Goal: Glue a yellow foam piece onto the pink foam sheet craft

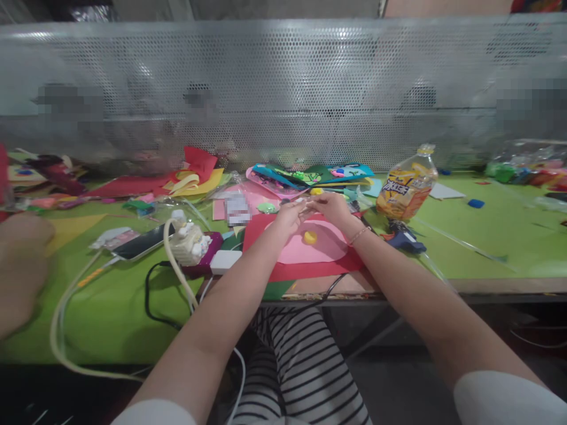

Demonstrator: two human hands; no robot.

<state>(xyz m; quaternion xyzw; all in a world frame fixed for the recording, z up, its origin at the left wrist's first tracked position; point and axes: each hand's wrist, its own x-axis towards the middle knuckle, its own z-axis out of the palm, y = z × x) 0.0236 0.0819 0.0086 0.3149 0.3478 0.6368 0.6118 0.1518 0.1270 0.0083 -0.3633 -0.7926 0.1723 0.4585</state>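
Over the far part of a pink oval sheet (330, 254), my left hand (289, 217) and my right hand (333, 208) meet fingertip to fingertip. Both sets of fingers are closed in a pinch; what lies between them is too small and blurred to name. Under the pink oval is a larger red sheet (287, 272). A small yellow lump (310, 237) rests on the pink surface, below my hands and apart from them. Just past my fingers sits another yellow piece (316, 191), in front of a colourful pile of decorated sheets (305, 175).
To the right are a drink bottle (405, 186) and a dark blue tool (406, 239). On the left, cables run around a purple power strip (204, 255) and a phone (144, 242). Another person's arm (22, 265) reaches in. A perforated metal panel (283, 88) stands behind.
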